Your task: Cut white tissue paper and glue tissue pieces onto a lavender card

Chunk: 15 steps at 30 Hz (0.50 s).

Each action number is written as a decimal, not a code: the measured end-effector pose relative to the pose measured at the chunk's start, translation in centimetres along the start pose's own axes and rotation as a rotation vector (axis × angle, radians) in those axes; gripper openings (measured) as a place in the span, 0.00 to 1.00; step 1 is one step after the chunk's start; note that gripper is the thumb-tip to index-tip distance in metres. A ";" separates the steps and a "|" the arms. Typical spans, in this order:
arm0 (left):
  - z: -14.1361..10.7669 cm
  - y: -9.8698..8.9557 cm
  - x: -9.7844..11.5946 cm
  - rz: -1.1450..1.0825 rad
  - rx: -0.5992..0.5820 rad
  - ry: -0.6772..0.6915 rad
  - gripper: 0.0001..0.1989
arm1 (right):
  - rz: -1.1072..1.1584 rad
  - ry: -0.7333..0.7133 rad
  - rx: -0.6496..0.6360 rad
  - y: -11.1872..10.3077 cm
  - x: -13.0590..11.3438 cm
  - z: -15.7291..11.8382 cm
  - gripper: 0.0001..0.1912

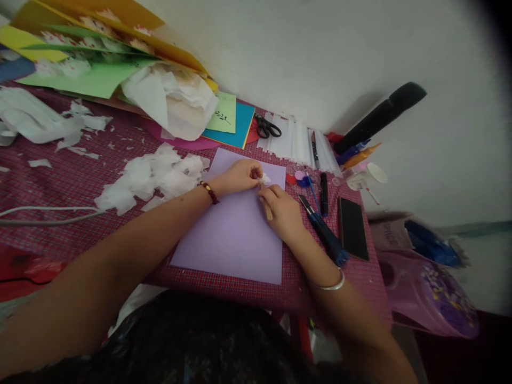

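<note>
A lilac sheet of paper [236, 234] lies on the red checked tablecloth [72, 181]. Over its far edge my left hand [239, 176] pinches a small white tissue piece [265, 178] between its fingertips. My right hand [281, 211] meets it from the right and holds a thin wooden stick [267, 209] whose upper end touches the tissue piece. The two hands are fingertip to fingertip. A bead bracelet is on my left wrist and a metal bangle on my right.
Torn white tissue [149, 178] is heaped left of the sheet. Scissors [266, 128], coloured card [234, 120], white strips, a black marker [324, 193], blue pens [328, 237] and a black phone [352, 228] lie to the right and behind. A purple container [432, 293] stands beyond the table's right edge.
</note>
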<state>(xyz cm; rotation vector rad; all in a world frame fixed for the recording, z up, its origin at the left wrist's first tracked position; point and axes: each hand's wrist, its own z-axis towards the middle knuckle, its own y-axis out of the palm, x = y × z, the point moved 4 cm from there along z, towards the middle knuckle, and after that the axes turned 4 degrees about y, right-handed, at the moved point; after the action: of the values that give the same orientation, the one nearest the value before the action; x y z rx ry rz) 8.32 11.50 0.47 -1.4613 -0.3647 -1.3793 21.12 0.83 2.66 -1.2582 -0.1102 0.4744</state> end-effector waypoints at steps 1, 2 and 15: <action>0.1 0.1 0.0 0.030 0.001 0.012 0.07 | 0.041 0.017 0.008 0.0 0.2 0.0 0.12; 0.1 0.1 0.0 0.056 0.002 0.024 0.08 | 0.099 0.038 0.024 -0.1 0.4 0.0 0.13; 0.6 0.6 0.2 0.135 0.031 0.039 0.07 | 0.931 0.474 0.330 -0.3 4.8 0.0 0.11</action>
<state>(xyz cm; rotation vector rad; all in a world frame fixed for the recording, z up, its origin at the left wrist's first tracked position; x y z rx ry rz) 9.17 11.68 0.54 -1.4054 -0.2570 -1.2871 25.55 2.69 2.07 -1.0062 0.9566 0.9231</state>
